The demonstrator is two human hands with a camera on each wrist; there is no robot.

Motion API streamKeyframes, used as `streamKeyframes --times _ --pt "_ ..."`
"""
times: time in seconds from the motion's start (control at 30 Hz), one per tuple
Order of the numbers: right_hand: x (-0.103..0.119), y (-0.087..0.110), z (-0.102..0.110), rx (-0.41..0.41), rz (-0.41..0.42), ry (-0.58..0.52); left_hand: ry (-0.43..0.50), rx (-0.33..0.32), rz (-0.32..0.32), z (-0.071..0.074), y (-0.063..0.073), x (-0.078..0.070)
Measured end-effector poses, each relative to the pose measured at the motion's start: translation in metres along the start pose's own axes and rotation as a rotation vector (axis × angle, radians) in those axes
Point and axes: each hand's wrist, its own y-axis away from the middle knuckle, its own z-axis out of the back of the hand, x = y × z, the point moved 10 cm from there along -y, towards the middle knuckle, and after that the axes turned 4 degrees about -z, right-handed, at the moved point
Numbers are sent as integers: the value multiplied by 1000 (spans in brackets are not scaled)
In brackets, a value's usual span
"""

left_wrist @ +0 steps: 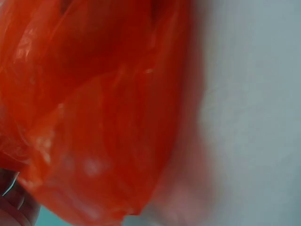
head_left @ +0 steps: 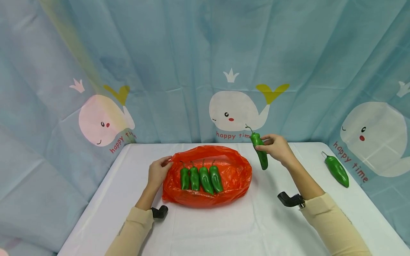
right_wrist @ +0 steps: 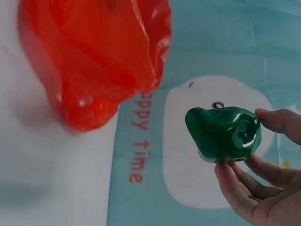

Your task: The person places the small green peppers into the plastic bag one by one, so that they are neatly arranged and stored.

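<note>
A red plastic bag (head_left: 205, 201) lies spread open on the table, with several green chili peppers (head_left: 205, 179) side by side inside it, stems toward the far rim. At the bag's left edge, my left hand (head_left: 158, 173) pinches the rim; its fingertips show in the lower left corner of the left wrist view. My right hand (head_left: 278, 148) grips another green chili pepper (head_left: 260, 151) between thumb and fingers, in the air just right of the bag. That pepper (right_wrist: 225, 134) appears end-on in the right wrist view.
One more green chili pepper (head_left: 337, 170) lies near the right edge of the white-covered table (head_left: 211, 231). Behind and on both sides hangs a light blue curtain (head_left: 179, 71) printed with whales.
</note>
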Motion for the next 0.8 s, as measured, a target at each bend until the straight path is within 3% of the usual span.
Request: streamKeyframes --times 0.27,0.4,0.8 --pt "15 -2 -22 28 32 -12 -35 54 -45 -5 -12 -6" --pt "22 -4 -32 42 53 -7 -39 73 -36 -7 -15 -5" --pt "37 -2 -63 83 68 -20 0 37 -18 -7 -13 -1"
